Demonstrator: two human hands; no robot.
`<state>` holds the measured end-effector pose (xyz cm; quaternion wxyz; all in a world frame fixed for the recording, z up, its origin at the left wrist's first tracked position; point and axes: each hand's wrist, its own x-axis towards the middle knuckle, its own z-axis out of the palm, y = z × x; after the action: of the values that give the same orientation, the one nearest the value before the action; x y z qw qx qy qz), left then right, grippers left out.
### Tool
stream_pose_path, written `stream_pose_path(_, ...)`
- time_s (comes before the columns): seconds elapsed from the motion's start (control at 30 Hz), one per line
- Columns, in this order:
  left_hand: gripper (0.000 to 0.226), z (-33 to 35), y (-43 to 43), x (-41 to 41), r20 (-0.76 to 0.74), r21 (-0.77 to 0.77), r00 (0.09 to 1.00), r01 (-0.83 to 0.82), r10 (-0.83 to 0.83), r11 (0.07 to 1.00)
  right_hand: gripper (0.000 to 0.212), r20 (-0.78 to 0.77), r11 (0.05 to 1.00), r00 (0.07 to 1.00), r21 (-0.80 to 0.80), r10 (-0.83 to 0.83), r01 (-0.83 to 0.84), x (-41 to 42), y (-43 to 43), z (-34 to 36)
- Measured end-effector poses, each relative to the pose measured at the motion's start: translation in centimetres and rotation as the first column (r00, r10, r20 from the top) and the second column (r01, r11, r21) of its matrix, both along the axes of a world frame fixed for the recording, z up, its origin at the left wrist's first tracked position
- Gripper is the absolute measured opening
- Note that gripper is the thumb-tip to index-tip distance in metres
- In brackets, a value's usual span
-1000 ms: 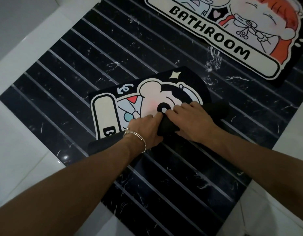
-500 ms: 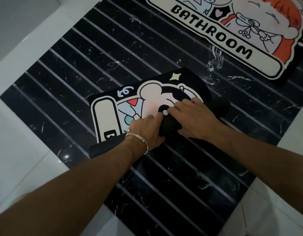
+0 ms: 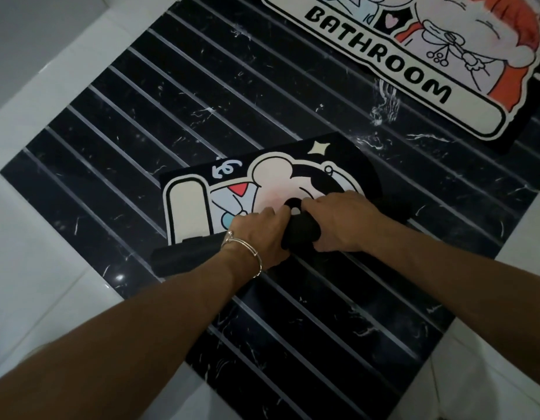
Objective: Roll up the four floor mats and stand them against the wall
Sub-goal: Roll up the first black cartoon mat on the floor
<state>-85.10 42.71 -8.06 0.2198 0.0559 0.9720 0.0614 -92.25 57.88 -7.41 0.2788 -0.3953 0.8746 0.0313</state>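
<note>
Head view: the left hand [image 3: 262, 234] and right hand [image 3: 343, 221] sit side by side on the black roll [image 3: 184, 259] of the near mat [image 3: 271, 183], with the fingers [image 3: 315, 204] curled over the roll and gripping it. Just beyond the fingers its printed part lies flat; farther off lies a second mat [image 3: 384, 56]. I think it is best to push evenly with both hands, so the roll comes tight and straight.

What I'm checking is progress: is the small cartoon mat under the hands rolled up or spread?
Partly rolled. The left hand and right hand grip the black roll; the rest of the cartoon mat lies flat.
</note>
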Motion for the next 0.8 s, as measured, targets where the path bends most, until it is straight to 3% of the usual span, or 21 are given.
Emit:
stream_pose_path(0.07, 0.049, 0.0, -0.2, -0.1, 0.014, 0.040, 0.999, -0.036, 0.035, 0.999, 0.053, -0.150, 0.995, 0.986, -0.053, 0.071, -0.080, 0.5, -0.1, -0.4)
stream_pose_path(0.17, 0.054, 0.0, 0.0, 0.3, -0.026, -0.002, 0.999, -0.025, 0.025, 1.000, 0.053, -0.149, 0.996, 0.985, -0.029, 0.084, -0.089, 0.6, -0.4, -0.4)
stream_pose_path(0.3, 0.064, -0.3, 0.3, 0.9, -0.058, -0.047, 0.997, 0.052, -0.055, 0.998, 0.053, 0.279, 0.997, 0.959, 0.064, -0.053, 0.036, -0.3, -0.7, 0.4)
stream_pose_path(0.37, 0.057, -0.4, 0.3, 0.9, -0.045, -0.046, 0.997, 0.065, -0.067, 0.997, 0.051, 0.352, 0.995, 0.932, 0.078, -0.090, 0.067, -0.3, -0.6, 0.7)
stream_pose_path(0.47, 0.051, -0.1, 0.2, 0.4, -0.010, -0.013, 0.998, 0.054, -0.054, 0.998, 0.049, 0.085, 0.999, 0.996, -0.030, 0.019, -0.016, 0.8, -0.3, 0.4)
stream_pose_path(0.53, 0.049, 0.1, -0.1, 0.0, -0.001, 0.019, 0.999, 0.045, -0.045, 0.999, 0.049, -0.114, 0.994, 0.991, -0.076, 0.073, -0.082, 1.7, -0.3, 0.0)
stream_pose_path(0.6, 0.049, 0.2, -0.1, -0.1, -0.012, 0.031, 0.999, 0.040, -0.039, 0.999, 0.048, -0.189, 0.996, 0.981, -0.065, 0.053, -0.066, 2.2, -0.4, -0.2)
stream_pose_path(0.67, 0.050, 0.2, 0.1, 0.1, -0.037, 0.010, 0.998, 0.053, -0.052, 0.999, 0.045, -0.118, 0.999, 0.993, -0.052, 0.000, -0.006, 2.0, -0.6, 0.0)
stream_pose_path(0.8, 0.053, -0.1, -0.3, -0.2, -0.107, -0.117, 0.988, 0.097, -0.110, 0.988, 0.043, 0.307, 0.987, 0.939, 0.034, -0.158, 0.155, -0.1, -1.0, 1.1)
